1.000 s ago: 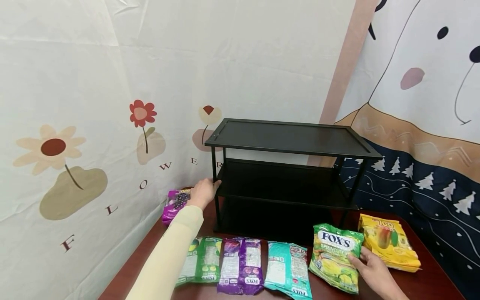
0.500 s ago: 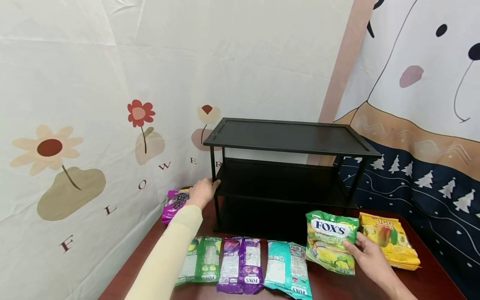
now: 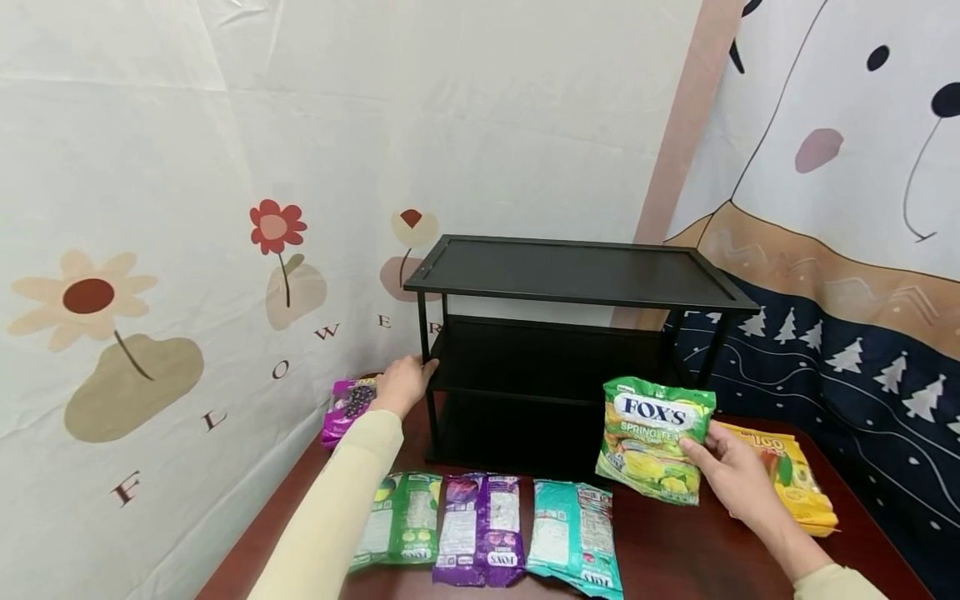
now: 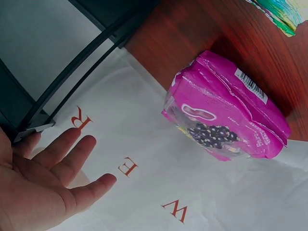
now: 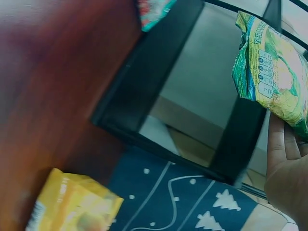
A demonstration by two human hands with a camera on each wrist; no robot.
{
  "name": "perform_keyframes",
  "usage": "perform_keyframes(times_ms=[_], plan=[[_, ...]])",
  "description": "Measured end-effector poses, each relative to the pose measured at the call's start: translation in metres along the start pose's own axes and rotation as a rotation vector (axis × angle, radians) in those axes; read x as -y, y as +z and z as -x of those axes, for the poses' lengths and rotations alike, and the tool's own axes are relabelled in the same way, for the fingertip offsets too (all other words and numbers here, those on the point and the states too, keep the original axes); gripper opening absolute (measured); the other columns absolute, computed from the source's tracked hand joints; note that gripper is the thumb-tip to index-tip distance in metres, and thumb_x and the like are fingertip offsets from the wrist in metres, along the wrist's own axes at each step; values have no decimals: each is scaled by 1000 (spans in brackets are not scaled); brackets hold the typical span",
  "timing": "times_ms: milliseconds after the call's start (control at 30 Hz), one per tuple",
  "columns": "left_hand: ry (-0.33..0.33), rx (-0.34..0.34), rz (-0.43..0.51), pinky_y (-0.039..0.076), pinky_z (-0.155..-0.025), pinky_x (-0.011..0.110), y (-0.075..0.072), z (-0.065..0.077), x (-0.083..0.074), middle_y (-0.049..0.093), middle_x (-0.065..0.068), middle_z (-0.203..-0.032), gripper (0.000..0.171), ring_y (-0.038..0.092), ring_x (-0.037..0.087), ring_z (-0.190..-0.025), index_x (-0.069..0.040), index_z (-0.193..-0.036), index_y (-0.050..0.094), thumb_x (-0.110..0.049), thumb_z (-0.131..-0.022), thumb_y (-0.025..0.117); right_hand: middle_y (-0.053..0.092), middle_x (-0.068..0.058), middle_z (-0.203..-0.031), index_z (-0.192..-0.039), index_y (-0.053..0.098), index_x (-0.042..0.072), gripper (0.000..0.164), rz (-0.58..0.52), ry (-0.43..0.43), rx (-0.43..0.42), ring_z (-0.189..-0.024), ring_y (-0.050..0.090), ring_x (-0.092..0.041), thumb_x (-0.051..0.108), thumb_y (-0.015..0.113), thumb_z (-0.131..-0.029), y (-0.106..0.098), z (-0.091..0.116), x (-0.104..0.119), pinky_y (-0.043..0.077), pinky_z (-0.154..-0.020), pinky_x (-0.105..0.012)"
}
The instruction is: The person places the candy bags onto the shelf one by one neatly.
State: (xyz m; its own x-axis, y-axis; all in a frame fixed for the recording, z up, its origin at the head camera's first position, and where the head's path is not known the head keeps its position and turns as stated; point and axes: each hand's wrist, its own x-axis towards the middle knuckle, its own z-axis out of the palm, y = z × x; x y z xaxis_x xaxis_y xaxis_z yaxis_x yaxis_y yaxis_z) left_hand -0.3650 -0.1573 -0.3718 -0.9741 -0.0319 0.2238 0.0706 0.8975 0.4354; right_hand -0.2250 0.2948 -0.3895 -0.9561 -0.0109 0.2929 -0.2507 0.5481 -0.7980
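Note:
A black three-tier shelf rack point(image 3: 570, 271) stands on the table. At its left side my left hand point(image 3: 403, 385) holds the corner of the middle shelf, thumb over the edge; in the left wrist view that hand's point(image 4: 50, 180) other fingers are spread loosely beneath. My right hand point(image 3: 738, 471) grips the right edge of a green Fox's Spring Tea candy bag point(image 3: 654, 442), thumb across its front. The bag is raised in front of the rack's lower right part, with its printed front towards me. Its side shows in the right wrist view, where my fingers are partly hidden behind the candy bag point(image 5: 276, 72).
Green point(image 3: 401, 518), purple point(image 3: 480, 531) and teal candy bags point(image 3: 573, 537) lie in a row before the rack, backs up. A yellow mango candy bag point(image 3: 802, 492) sits at right, a purple grape candy bag point(image 4: 226, 110) at left by the cloth wall.
My right hand has lifted the green Fox's bag from near the table's front up and slightly left towards the rack. The left hand keeps its place on the rack.

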Motion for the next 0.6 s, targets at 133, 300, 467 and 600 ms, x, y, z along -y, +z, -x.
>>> perform_keyframes(times_ms=[133,300,467,600], plan=[[-2,1,-1,46,-84,64,1,-1,1,70,18,-95,42,66,42,-94,-3,-103,69,-39,-105,47,69,-21,-110,-132,52,-6,41,-16,-68,-11,-85,66,-3,23,56,-103,-4,-8,10,55,-70,-22],[0,-4,-7,46,-82,64,1,-1,1,70,19,-97,43,66,43,-94,-2,-104,69,-39,-105,47,70,-21,-108,-131,52,-7,39,-23,-123,-15,-83,67,-4,19,56,-103,-10,-17,21,56,-68,-22],[0,-4,-10,45,-85,65,3,-1,2,70,21,-103,45,65,44,-98,0,-112,69,-39,-105,47,69,-23,-111,-133,51,-7,39,-30,-142,-28,-84,67,-3,19,54,-104,-17,-25,35,56,-68,-22],[-3,-5,-12,45,-85,65,3,-2,2,70,20,-100,45,65,44,-97,-1,-111,69,-39,-105,46,69,-20,-110,-133,51,-5,40,-13,-162,-37,-83,67,-3,21,53,-104,-23,-32,43,56,-66,-23]])
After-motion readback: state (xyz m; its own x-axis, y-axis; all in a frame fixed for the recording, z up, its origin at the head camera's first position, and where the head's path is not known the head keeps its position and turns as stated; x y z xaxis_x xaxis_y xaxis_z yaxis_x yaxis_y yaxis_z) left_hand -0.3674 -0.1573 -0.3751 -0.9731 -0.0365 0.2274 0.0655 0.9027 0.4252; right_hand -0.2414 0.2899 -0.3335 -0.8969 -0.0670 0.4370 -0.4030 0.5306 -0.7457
